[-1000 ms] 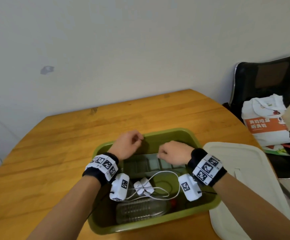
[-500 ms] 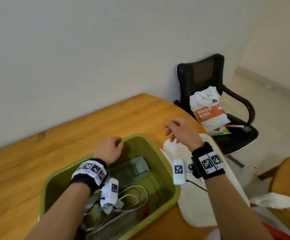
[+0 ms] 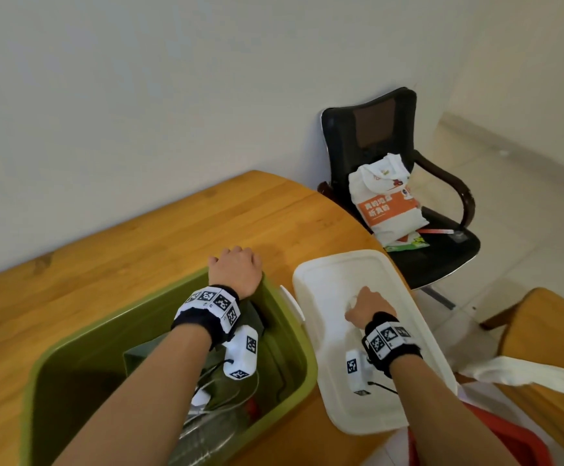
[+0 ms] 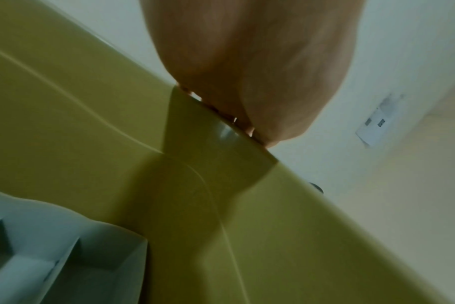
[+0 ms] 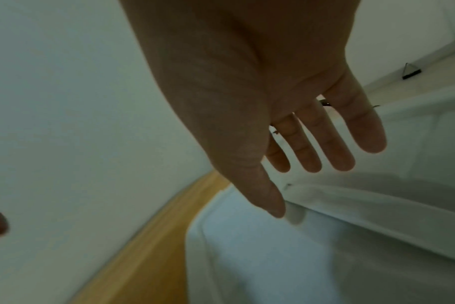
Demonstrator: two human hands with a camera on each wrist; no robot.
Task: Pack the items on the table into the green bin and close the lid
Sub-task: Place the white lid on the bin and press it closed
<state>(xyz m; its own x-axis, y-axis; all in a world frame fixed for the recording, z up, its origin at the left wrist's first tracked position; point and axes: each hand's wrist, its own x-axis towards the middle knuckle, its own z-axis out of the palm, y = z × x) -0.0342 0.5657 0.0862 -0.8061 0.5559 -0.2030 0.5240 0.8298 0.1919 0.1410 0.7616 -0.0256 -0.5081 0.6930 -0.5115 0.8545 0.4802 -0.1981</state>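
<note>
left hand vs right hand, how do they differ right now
The left hand rests on the far rim of the green bin, fingers curled over it; the right hand reaches over the white lid with fingers straight in the right wrist view. The left hand is farther from the person, the right hand nearer. Both wear marker wristbands.

Both forearms reach forward, each wrist banded with a black strap and white marker blocks. The left hand (image 3: 237, 271) curls its fingers over a rim — knuckles up. The right hand (image 3: 368, 306) hangs lower, fingers (image 5: 338, 152) straight and loosely spread.
</note>
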